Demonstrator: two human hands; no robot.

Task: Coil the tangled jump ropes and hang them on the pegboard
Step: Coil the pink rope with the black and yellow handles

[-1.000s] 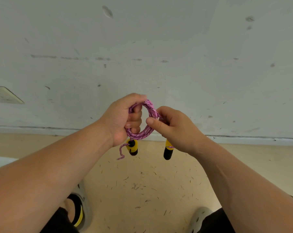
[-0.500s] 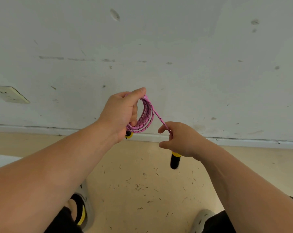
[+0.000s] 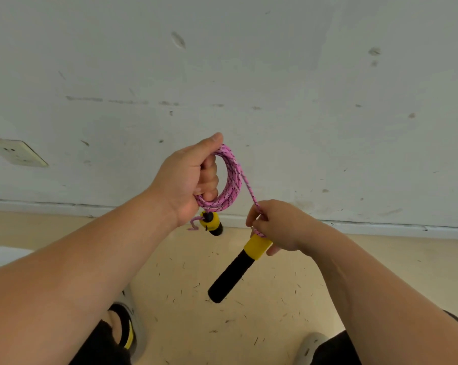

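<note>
One jump rope [image 3: 232,180]: pink, held up before the wall [image 3: 328,101].
Left hand [image 3: 185,180]: coil is gripped, fingers curled through it.
Right hand [image 3: 280,225]: free strand is pinched above the dangling handle [image 3: 235,270].

A scuffed white wall [image 3: 275,75] fills the upper half, with a socket plate [image 3: 17,152] at nine o'clock. Below the skirting board [image 3: 380,226], a tan floor [image 3: 183,299] flecked with dark specks spreads toward six o'clock. One shoe [image 3: 133,327] sits at seven o'clock and another shoe [image 3: 308,346] at five.
</note>
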